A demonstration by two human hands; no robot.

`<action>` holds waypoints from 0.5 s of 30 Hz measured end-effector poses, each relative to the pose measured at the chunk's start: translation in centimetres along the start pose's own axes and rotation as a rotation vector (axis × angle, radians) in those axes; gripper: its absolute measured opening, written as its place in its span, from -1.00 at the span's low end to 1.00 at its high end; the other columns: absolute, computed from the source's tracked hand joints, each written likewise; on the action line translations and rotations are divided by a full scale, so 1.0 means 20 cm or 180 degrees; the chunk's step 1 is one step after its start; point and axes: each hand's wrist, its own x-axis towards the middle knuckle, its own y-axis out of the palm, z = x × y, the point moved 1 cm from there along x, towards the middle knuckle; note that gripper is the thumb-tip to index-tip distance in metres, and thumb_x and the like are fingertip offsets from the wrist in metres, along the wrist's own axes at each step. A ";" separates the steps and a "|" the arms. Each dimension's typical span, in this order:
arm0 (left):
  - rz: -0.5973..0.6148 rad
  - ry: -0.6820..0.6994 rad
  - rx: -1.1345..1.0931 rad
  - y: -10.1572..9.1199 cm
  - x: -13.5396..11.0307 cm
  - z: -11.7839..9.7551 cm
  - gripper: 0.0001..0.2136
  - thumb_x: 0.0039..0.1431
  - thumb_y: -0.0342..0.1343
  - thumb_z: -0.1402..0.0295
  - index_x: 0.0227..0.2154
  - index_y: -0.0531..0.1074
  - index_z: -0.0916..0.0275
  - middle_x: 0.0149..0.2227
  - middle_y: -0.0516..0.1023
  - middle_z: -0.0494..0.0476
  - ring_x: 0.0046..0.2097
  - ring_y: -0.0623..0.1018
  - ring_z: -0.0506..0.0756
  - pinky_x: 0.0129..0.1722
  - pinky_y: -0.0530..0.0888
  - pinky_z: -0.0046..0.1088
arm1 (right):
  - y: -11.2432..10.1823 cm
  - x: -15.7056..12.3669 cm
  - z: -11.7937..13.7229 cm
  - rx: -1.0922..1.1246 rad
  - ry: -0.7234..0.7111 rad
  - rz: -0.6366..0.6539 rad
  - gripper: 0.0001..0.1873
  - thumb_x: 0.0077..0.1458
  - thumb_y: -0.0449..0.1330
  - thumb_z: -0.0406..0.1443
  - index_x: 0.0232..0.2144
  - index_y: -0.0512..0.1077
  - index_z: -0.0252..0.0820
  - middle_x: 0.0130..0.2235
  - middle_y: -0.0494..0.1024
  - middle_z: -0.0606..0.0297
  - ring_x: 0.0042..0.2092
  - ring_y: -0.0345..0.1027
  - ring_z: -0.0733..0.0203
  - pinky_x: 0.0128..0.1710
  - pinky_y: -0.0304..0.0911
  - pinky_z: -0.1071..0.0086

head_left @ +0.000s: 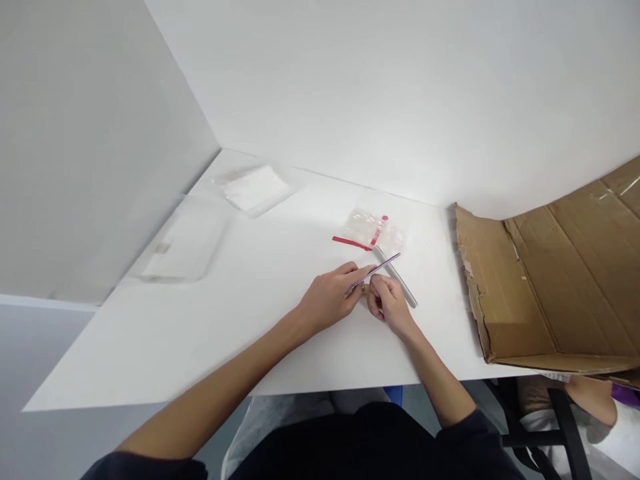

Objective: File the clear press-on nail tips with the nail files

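Note:
My left hand (331,295) and my right hand (389,303) meet over the white table (150,347), fingers pinched together. The left hand grips thin metal tweezers (380,268) whose tips point up and to the right. The right hand pinches a small tan item (367,289) I cannot make out, close to the tweezers' handle end. A grey flat stick (397,279) lies on the table just beyond the right hand. Small clear zip bags with red strips (373,230) lie a little farther back.
A clear plastic tray (183,247) and a clear lid with white sheets (255,189) sit at the left back. An open cardboard box (555,280) stands at the right edge. Another person's arm (595,400) shows at the lower right. White partition walls close the back and left.

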 end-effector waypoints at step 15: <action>0.0104 0.0028 -0.0039 -0.01 0.00 0.00 -0.53 0.36 -0.02 0.47 0.26 0.50 0.09 -0.19 0.56 0.07 -0.35 0.48 0.01 -0.36 0.39 -0.47 | -0.05 0.01 0.00 -0.0100 0.0208 0.0412 -0.44 0.35 0.10 0.06 -0.61 0.13 -0.04 -0.75 0.25 0.47 -0.70 -0.07 0.41 -0.67 -0.13 0.43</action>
